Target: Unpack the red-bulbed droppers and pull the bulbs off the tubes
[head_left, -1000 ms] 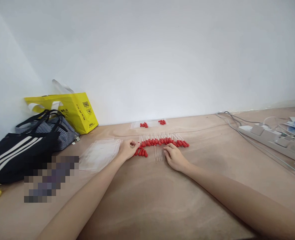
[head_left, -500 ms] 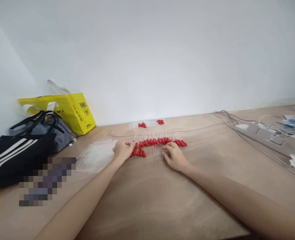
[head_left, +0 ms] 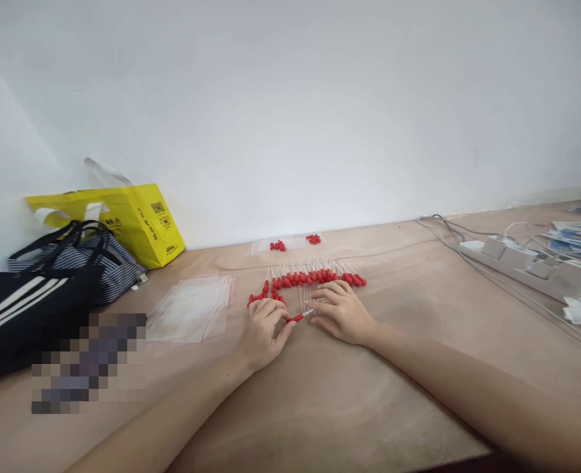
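Between finger and thumb, my left hand [head_left: 264, 332] pinches a red rubber bulb [head_left: 297, 318] low over the table. My right hand [head_left: 345, 311] holds a thin clear dropper tube [head_left: 308, 313], whose end meets the bulb's open end. How far the tube goes in is too small to tell. Behind the hands lies a row of droppers with red bulbs [head_left: 304, 278], tubes pointing to the wall. Loose red bulbs [head_left: 257, 298] lie partly hidden behind my left hand. A few bare clear tubes [head_left: 301, 297] lie between the hands, partly covered by my right fingers.
Flat clear zip bags [head_left: 192, 309] are spread on the left. Bags holding red-bulbed droppers [head_left: 278, 246] lie by the wall. A yellow bag [head_left: 159, 223] and a black striped bag [head_left: 39, 309] stand far left. A power strip [head_left: 531, 266] with cables lies right.
My left hand has come right and nearer from the loose bulbs, bringing a red bulb. My right hand stays near the bare tubes, and a tube now meets that bulb.
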Tool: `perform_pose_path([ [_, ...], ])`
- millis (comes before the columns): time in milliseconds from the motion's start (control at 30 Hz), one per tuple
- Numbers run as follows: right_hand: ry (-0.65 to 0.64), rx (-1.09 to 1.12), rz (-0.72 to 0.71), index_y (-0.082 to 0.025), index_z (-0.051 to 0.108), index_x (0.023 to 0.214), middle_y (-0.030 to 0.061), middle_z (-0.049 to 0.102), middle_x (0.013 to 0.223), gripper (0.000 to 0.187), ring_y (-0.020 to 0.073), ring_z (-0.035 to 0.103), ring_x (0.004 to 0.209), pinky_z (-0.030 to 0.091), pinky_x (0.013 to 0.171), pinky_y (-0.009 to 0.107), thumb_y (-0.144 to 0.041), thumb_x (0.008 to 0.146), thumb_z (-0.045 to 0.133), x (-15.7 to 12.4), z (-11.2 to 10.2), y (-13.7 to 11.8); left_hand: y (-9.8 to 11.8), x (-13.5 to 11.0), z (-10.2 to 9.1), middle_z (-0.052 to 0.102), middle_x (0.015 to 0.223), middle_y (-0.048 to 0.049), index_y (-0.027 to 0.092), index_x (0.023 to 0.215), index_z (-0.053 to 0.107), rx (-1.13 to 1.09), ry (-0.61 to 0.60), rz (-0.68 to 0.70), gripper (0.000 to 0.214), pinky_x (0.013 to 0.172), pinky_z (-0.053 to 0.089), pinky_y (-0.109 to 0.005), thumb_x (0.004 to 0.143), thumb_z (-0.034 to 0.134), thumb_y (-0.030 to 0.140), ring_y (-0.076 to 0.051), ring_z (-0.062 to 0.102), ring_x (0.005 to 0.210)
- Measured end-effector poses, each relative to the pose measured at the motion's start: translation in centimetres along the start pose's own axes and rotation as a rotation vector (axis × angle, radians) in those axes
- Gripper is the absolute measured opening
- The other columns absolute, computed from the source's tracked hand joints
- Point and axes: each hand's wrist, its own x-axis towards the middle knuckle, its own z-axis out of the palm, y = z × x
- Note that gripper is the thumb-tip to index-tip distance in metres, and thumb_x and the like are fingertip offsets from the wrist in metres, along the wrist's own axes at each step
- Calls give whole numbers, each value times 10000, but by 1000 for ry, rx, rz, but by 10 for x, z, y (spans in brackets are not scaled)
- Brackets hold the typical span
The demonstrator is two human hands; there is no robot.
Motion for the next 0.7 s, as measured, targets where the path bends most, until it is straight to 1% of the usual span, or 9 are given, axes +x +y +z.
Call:
perform_pose_path([
  [100,6,0,-22,-252,611,933,11,625,831,166,183,469,920,286,873,394,-250,807,503,0,3,2,3,4,5,589,789,-20,178,717,558,2,23,51,119,787,336,-345,781,504,263,-163,514,818],
  [167,19,1,-36,-248,621,895,2,621,737,163,173,475,878,281,875,392,-202,809,489,0,5,3,3,5,7,605,809,-20,180,736,566,1,28,71,110,792,336,-348,783,504,259,-163,520,825],
  [300,51,-22,-87,-214,620,865,5,601,662,167,168,474,828,287,879,385,-161,795,478,2,6,0,0,7,13,638,943,-16,202,903,581,1,18,138,144,859,317,-373,805,490,255,-172,532,920],
  [367,64,-48,-116,-200,617,853,8,590,645,169,162,472,808,290,884,376,-151,795,466,3,6,-2,-2,7,16,650,955,-10,203,946,577,4,35,176,169,892,307,-380,824,464,237,-168,540,945],
  [533,84,-102,-188,-193,599,879,5,584,647,217,146,465,761,271,901,389,-96,777,434,2,4,-3,-2,6,18,672,887,-11,175,874,594,42,78,232,163,916,302,-394,837,437,195,-172,564,929],
  [700,66,-89,-192,-196,590,832,-12,556,591,212,143,457,744,248,918,406,-89,773,418,-1,2,-2,1,4,12,677,788,13,191,798,599,89,75,254,159,919,279,-408,832,443,184,-175,570,903],
])
